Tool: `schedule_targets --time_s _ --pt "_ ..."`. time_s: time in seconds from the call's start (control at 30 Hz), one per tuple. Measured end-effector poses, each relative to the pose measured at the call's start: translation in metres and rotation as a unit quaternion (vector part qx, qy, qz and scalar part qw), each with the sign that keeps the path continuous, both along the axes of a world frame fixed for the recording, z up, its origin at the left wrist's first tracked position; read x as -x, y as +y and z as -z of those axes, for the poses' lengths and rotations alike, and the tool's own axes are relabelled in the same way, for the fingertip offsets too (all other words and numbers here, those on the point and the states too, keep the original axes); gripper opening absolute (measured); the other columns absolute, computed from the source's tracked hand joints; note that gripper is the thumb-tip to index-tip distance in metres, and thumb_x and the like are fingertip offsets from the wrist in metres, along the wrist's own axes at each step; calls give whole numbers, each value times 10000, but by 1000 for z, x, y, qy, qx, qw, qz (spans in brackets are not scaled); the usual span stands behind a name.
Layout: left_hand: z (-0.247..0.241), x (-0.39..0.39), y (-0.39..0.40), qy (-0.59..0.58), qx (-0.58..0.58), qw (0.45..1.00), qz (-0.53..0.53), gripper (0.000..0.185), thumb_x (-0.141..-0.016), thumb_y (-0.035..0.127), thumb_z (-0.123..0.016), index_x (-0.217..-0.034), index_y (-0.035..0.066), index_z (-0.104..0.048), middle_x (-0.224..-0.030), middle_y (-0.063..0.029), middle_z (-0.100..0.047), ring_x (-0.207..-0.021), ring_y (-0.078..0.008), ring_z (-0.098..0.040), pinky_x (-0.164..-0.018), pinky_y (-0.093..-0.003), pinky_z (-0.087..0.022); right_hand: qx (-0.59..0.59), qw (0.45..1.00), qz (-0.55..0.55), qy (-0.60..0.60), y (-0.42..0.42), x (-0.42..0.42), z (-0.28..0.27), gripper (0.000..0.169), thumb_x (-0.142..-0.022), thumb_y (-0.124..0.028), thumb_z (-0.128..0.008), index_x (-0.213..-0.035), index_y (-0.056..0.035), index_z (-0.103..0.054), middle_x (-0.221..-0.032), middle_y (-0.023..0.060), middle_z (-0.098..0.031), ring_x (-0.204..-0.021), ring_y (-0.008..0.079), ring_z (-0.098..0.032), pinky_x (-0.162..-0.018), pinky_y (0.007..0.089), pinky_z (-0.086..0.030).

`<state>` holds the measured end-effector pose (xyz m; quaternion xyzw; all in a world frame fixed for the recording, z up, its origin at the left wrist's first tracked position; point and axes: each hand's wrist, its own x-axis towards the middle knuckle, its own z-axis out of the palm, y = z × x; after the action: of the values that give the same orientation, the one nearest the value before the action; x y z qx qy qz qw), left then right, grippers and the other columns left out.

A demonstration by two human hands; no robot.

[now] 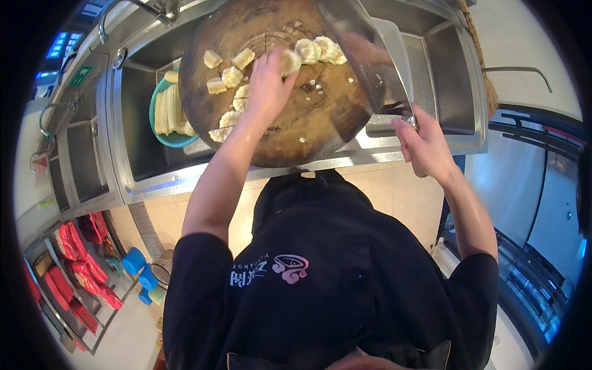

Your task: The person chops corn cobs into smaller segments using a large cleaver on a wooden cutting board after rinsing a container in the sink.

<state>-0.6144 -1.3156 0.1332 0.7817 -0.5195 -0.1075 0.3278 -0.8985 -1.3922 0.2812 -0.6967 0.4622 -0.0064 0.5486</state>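
A round wooden chopping block lies across a steel sink in front of me. My left hand is over its middle, its fingertips closed on a cut piece of corn cob. Right of that piece, cut corn rounds lie in a row. Several more corn pieces are scattered on the block's left part, some partly behind my left hand. My right hand grips the handle of a broad cleaver, whose blade is raised at the block's right side. Small corn bits dot the wood.
A turquoise basket with long pale corn cobs stands in the sink left of the block. The sink's steel front rim runs close to my body. A curved faucet is at the upper left, and a rack with red packages at lower left.
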Motion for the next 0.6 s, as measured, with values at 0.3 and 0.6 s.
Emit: schedule_targets --time_s 0.3,0.6 --pt "-19 7 -41 -49 30 998 26 643 -744 216 -781 -1273 -10 -494 -1187 -203 -577 -1137 -361 -530 -989 -449 -397 -19 999 42 -4 -1 12 -4 210 -954 -216 -563 -1020 -17 -552 -578 -9 -494 -482 72 -471 -453 257 -390" --pt "-37 65 29 -91 45 988 118 670 -673 125 -787 -1282 63 -512 -1260 -167 -508 -1195 -335 -470 -1015 -467 -376 13 999 -20 24 -5 19 6 262 -941 -249 -563 -1042 -7 -566 -579 37 -516 -450 106 -500 -435 298 -404"
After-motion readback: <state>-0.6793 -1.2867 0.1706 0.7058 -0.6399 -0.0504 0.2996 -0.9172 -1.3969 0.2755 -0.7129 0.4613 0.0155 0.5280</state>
